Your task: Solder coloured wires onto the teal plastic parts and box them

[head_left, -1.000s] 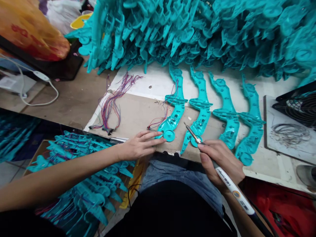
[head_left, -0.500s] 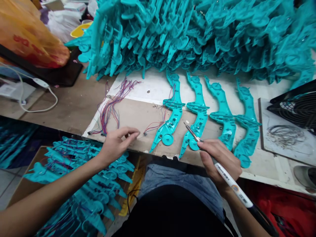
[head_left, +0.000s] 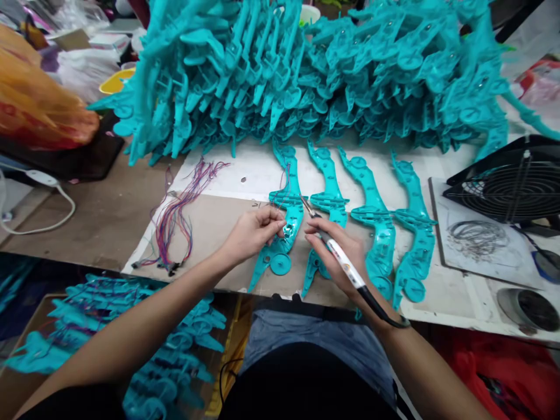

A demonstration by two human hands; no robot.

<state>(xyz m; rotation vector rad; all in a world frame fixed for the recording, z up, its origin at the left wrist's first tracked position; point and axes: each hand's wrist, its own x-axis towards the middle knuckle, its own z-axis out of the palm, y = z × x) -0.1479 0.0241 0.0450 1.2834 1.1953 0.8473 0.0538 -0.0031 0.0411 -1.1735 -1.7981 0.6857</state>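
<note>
Leftmost teal shell [head_left: 280, 233] of four laid in a row on the brown board [head_left: 219, 227], near its front edge. Left hand [head_left: 254, 233] at the shell's middle, fingertips pinched together on something too small to make out, perhaps a wire end. Right hand [head_left: 339, 254] just beside, closed in a pen grip round a white soldering iron [head_left: 345, 262]; metal tip aimed at the same shell, contact hard to tell. Cord cut off behind the wrist. Further left, a loose wire bundle [head_left: 175, 216]. Behind, a big heap of teal shells [head_left: 306, 70], top cropped. Far right, a black fan grille [head_left: 507, 186], partly out of frame.
</note>
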